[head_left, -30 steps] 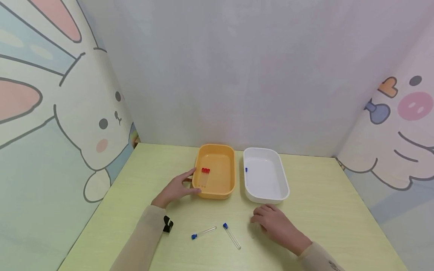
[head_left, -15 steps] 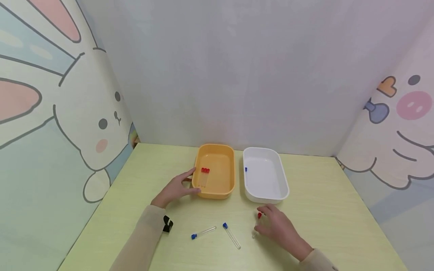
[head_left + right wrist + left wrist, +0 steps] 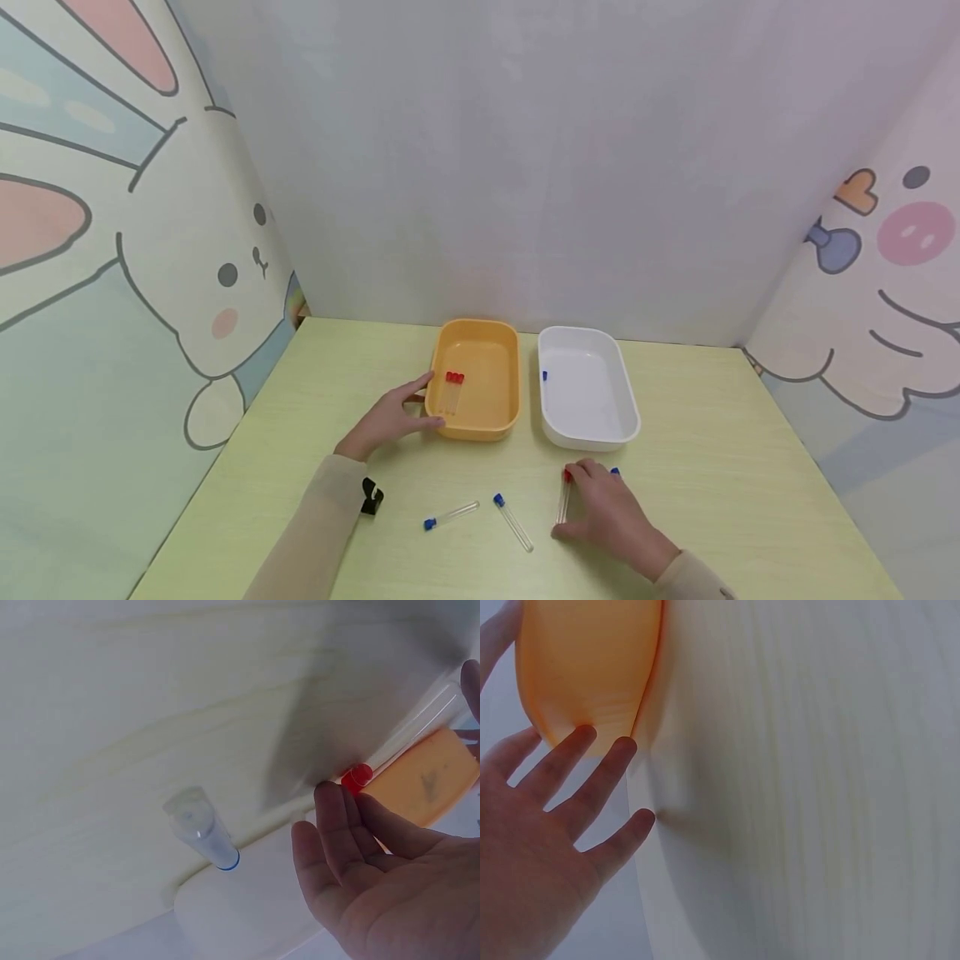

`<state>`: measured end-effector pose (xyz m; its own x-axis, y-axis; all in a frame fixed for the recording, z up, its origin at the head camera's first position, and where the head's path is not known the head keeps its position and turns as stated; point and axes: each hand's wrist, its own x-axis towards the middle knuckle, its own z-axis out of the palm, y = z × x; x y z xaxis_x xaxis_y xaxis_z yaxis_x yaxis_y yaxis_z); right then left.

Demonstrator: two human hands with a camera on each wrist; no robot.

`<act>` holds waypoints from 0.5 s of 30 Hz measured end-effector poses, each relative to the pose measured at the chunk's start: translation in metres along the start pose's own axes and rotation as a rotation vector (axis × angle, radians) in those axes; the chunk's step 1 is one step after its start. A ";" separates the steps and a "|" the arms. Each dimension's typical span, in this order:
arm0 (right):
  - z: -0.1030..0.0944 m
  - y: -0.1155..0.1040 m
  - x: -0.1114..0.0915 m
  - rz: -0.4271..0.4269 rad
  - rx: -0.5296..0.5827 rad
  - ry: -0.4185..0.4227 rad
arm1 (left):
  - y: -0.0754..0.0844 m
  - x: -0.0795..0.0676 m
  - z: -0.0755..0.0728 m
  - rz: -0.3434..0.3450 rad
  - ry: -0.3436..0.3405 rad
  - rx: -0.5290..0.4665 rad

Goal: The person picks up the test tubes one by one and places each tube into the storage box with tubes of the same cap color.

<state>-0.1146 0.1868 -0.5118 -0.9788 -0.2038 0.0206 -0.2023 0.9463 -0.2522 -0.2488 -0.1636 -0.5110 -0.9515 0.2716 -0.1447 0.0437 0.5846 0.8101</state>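
My right hand (image 3: 607, 517) pinches a red-capped test tube (image 3: 564, 498) lengthwise just above or on the table, fingertips at the cap and thumb at the far end. In the right wrist view its red cap (image 3: 358, 778) meets the fingertips. A blue-capped test tube (image 3: 206, 829) lies beside that hand, mostly hidden in the head view. My left hand (image 3: 386, 423) touches the left side of the orange tray (image 3: 491, 354) with spread, fairly straight fingers, also seen on its wall in the left wrist view. Three red-capped tubes (image 3: 453, 392) lie in this tray.
To the right of the orange tray stands a white tray (image 3: 592, 383) with a blue-capped tube (image 3: 545, 379) along its left wall. Two blue-capped tubes (image 3: 453, 514) (image 3: 514, 525) lie on the table in front. A pale wall backs the table.
My right hand has opened around the red-capped tube and then closed on its two ends, exposing more of it. A blue cap now shows behind that hand. My left hand is still.
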 end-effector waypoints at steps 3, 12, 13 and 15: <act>0.000 0.001 0.003 0.002 -0.006 0.003 | -0.001 0.000 0.000 0.001 0.002 0.001; 0.003 0.003 0.007 0.008 0.007 0.033 | 0.000 0.001 0.000 0.008 0.008 0.007; 0.004 0.003 0.007 0.004 0.008 0.042 | 0.000 0.001 0.000 0.005 0.008 0.005; 0.005 0.004 0.008 -0.011 0.007 0.063 | 0.000 0.001 0.000 0.003 0.008 0.005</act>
<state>-0.1230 0.1873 -0.5177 -0.9767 -0.1975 0.0837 -0.2127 0.9423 -0.2585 -0.2495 -0.1634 -0.5113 -0.9537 0.2672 -0.1381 0.0478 0.5880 0.8074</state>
